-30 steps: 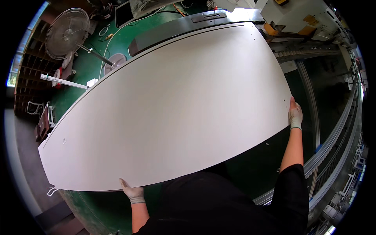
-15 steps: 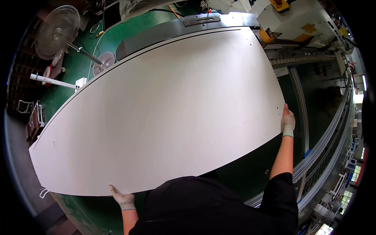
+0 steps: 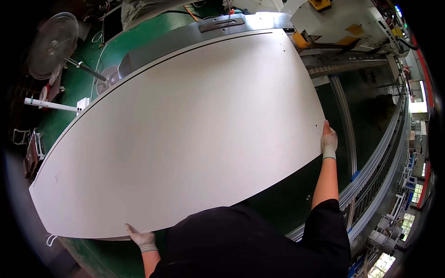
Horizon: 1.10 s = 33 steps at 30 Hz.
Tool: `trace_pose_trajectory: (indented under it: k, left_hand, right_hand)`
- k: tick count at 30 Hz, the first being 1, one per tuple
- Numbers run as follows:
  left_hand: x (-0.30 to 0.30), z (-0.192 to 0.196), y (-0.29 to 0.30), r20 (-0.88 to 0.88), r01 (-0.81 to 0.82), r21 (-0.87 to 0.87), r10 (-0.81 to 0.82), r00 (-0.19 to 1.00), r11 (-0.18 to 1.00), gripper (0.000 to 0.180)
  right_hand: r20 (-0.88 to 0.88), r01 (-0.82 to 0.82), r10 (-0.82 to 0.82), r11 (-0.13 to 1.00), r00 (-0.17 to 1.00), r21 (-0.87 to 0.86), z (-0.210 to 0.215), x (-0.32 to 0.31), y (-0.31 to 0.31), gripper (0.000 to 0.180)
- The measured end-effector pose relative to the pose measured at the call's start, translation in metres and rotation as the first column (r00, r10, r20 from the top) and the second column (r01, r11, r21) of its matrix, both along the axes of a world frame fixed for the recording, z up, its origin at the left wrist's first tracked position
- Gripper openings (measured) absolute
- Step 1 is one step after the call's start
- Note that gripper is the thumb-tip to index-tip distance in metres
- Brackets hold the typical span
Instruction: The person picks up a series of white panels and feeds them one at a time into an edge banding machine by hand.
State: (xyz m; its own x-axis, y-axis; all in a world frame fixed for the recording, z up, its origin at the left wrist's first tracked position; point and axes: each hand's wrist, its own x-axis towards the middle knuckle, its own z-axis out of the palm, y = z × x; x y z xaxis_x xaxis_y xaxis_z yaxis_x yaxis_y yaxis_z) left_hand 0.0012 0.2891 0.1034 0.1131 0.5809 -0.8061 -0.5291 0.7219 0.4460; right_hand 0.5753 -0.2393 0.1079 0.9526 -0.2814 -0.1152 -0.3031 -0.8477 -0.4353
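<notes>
A large white panel (image 3: 185, 129) spans most of the view, with a thin dark groove along its far edge and small holes near its right end. At the panel's near edge, left of my body, my left hand (image 3: 142, 238) grips it in a pale glove, thumb on top and fingers hidden beneath. My right hand (image 3: 329, 140), gloved too, holds the right end near its corner. Its thumb lies along the edge and the other fingers are out of sight under the panel. Beyond the far edge is a dark metal machine table (image 3: 162, 44) with a slotted plate (image 3: 221, 24).
At the far left stands a pedestal fan (image 3: 53, 45). A white bar (image 3: 51, 104) juts out beside the panel's left edge. White machine housing (image 3: 340, 23) fills the back right. Metal rails (image 3: 371, 162) curve along the right side over the green floor (image 3: 278, 199).
The panel and surroundings have shifted slightly left in view. The panel's left end sits a little lower. Both hands keep their grip at the same places on it.
</notes>
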Motion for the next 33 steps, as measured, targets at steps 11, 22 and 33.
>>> trace_pose_trajectory:
  k: [11, 22, 33]
  left_hand:
    - [0.017, 0.005, -0.01, -0.092, 0.021, 0.013, -0.019, 0.996, 1.0, 0.06]
    - [0.061, 0.011, -0.055, -0.121, 0.08, 0.06, -0.072, 0.99, 0.995, 0.062]
    - [0.128, -0.002, -0.127, -0.011, 0.059, 0.063, -0.058, 0.998, 0.996, 0.064]
  right_hand:
    - [-0.011, 0.002, -0.003, 0.994, 1.0, -0.11, 0.016, 0.012, -0.007, 0.077]
    - [-0.066, 0.039, -0.05, 0.987, 0.997, -0.155, 0.009, 0.055, -0.06, 0.077]
    - [-0.08, 0.087, -0.117, 0.946, 0.99, -0.311, -0.014, 0.134, -0.121, 0.063]
